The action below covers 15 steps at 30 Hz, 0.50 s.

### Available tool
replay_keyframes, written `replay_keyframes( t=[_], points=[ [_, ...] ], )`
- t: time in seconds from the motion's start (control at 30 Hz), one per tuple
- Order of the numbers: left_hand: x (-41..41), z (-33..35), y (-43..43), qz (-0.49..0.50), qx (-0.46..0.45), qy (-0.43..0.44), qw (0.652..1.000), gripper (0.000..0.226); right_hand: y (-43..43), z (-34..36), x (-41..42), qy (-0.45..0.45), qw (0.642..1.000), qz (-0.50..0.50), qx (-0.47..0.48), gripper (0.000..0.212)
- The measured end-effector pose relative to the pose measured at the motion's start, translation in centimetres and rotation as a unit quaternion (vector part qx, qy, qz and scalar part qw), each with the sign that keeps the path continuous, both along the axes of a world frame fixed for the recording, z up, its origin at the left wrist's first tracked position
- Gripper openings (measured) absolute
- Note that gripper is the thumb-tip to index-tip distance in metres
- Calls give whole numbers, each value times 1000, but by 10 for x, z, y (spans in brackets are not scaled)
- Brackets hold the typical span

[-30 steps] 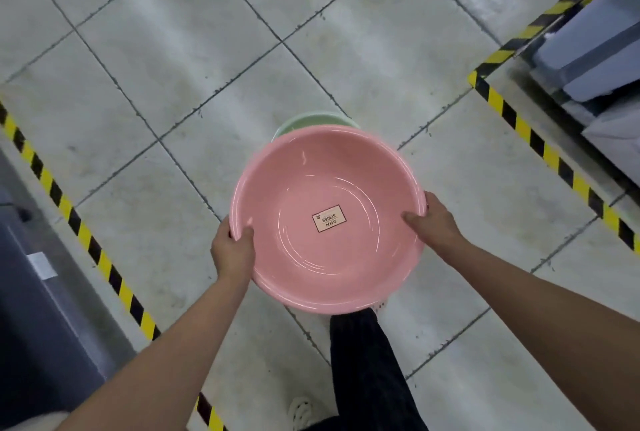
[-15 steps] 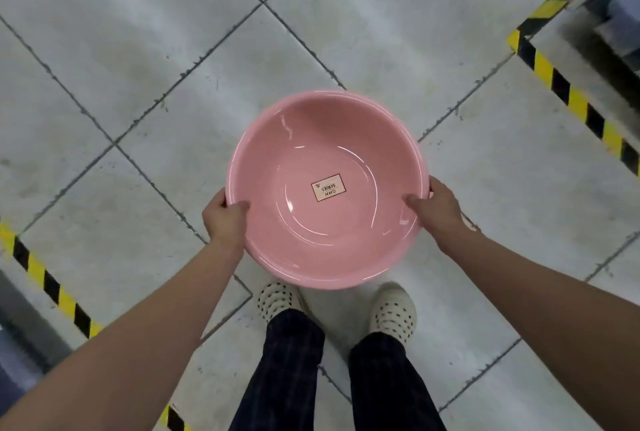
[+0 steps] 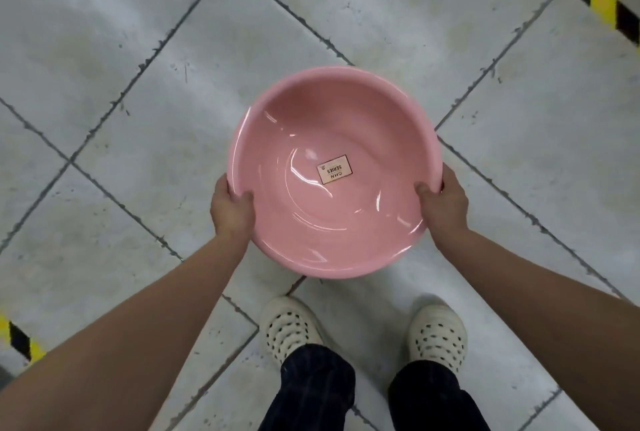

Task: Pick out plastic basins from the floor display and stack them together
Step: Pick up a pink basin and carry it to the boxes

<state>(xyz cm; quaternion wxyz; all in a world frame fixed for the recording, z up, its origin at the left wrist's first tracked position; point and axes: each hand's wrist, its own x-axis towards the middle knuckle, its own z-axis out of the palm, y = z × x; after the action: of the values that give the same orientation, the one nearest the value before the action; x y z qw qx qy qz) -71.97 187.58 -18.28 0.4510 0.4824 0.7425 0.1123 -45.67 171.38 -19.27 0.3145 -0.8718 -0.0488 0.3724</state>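
Closest to the camera, dark trousers (image 3: pixel 315 385) and a pair of cream perforated clogs (image 3: pixel 289 326), planted apart on the tiled floor (image 3: pixel 121 32). Both bare forearms reach forward from the bottom corners.

And here's the hold: the left hand (image 3: pixel 230 211) grips the near-left rim of the pink basin (image 3: pixel 332 133), thumb hooked over the lip and into the bowl. The right hand (image 3: pixel 445 204) mirrors it on the near-right rim, thumb over the edge too. The fingers underneath are hidden, so how deep they wrap can't be told. The basin hangs in the air in front of the person, above the floor just ahead of the clogs, mouth up, with a small printed label (image 3: pixel 335 169) stuck on its bottom. Whether anything is nested beneath it can't be seen from above.

The risks, as a judgement: both hands sit on the near half of the rim, so the far edge is unsupported. Glossy plastic and thumb-on-lip holds could let it tip forward or slide out if either hand loosens. No other basin or display is in view, so there's a walk ahead with eyes down on the bowl.

Farther out, plain grey tile, then yellow-and-black hazard tape (image 3: pixel 602 3) at the top right and another strip at the lower left edge. Stepping past those lines unseen is a likely way to bump into something.
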Motion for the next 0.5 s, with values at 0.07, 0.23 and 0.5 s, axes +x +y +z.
replay_keyframes(
  t=[0.07, 0.23, 0.5],
  points=[
    [1, 1, 1, -23, -5, 3, 1000, 46, -5, -1, 2, 9, 1000, 7, -3, 50],
    [12, 42, -7, -83, 0, 8, 997, 46, -22, 41, 12, 34, 998, -53, 23, 37],
    [96, 183, -39, -141, 7, -42, 989, 30, -96, 186, 65, 20, 985, -161, 61, 39]
  ],
)
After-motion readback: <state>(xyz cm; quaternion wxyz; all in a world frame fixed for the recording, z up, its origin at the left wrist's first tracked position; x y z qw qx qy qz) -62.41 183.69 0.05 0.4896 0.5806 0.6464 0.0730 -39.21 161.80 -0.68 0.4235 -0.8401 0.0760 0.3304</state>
